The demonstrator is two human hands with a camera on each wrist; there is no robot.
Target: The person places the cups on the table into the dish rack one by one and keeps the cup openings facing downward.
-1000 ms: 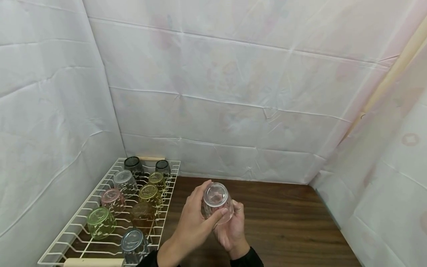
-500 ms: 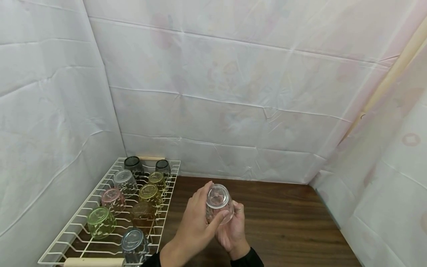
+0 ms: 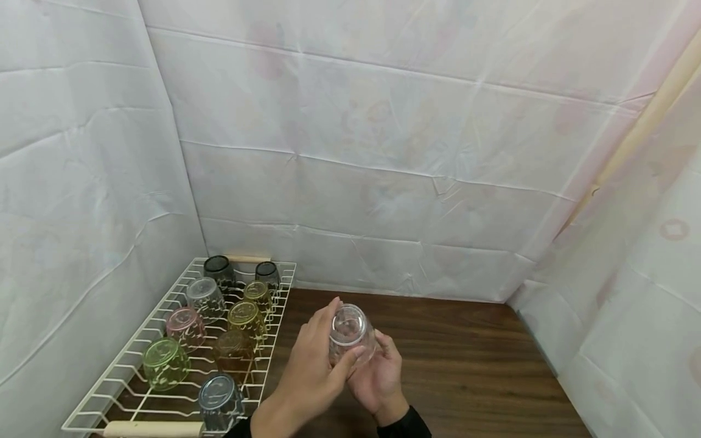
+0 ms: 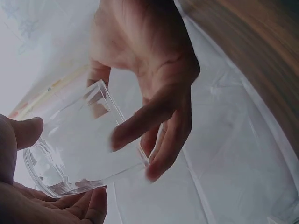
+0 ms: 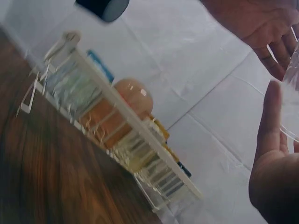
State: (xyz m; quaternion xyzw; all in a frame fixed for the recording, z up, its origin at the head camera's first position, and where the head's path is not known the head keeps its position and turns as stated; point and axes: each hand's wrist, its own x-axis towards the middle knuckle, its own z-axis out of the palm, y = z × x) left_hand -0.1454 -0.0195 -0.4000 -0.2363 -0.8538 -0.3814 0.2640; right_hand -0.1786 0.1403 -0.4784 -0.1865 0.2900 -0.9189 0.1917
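Note:
In the head view a clear drinking glass (image 3: pixel 348 325) is held base up and tilted above the dark wooden table. My left hand (image 3: pixel 312 365) grips it near the base, thumb (image 4: pixel 29 133) on one side and fingers (image 4: pixel 96 207) on the other. At the rim end is my right hand (image 3: pixel 380 378). In the left wrist view its fingers (image 4: pixel 140 123) lie over the glass wall near the rim, with another digit at the rim's far side. Only a slice of the glass (image 5: pixel 290 102) shows in the right wrist view.
A white wire rack (image 3: pixel 137 395) stands left on the table (image 3: pixel 460 365). Upside-down glasses fill it in two rows: green (image 3: pixel 165 364), pink (image 3: pixel 186 327), blue-grey (image 3: pixel 220 401), amber (image 3: pixel 234 353), yellow (image 3: pixel 246 319) and dark ones among them. White sheets (image 3: pixel 356 152) hang behind and at both sides.
The glass first shifted slightly right, then back left and a little down with my left hand. My right hand stays nearly in place, its fingers shifting at the rim. The rack is unchanged.

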